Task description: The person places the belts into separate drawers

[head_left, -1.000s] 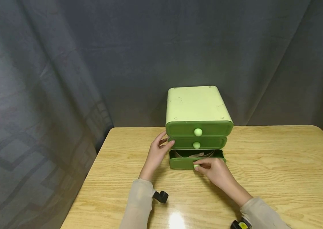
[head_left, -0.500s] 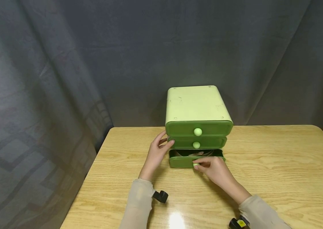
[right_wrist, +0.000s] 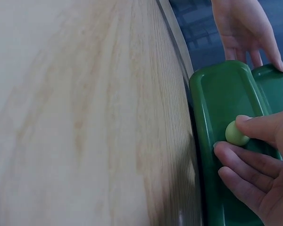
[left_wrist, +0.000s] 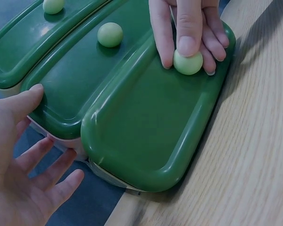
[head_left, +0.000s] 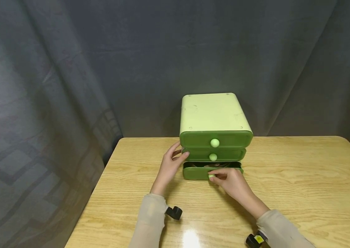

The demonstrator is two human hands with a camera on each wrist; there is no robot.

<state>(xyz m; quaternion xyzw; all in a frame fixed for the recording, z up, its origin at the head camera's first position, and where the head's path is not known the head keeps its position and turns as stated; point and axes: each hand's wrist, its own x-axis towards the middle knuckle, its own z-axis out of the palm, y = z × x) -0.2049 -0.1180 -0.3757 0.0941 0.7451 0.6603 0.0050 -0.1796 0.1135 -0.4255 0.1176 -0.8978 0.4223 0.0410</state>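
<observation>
A small chest of drawers with a pale green top and dark green drawer fronts stands on the table. Its bottom drawer is pulled partly out; the contents show only as a dim strip. My right hand pinches that drawer's round pale green knob between thumb and fingers. On the chest's left side, my left hand rests with its thumb on the end of the middle drawer front. The other left fingers are spread along the side, fairly straight.
The upper two drawers are closed, the top one with a round knob too. Wooden table surface extends on both sides of the chest. A dark grey curtain hangs right behind the table and along its left.
The bottom drawer has slid inward a little, and its opening looks narrower. My right hand moves forward with the knob. The left hand stays in place.
</observation>
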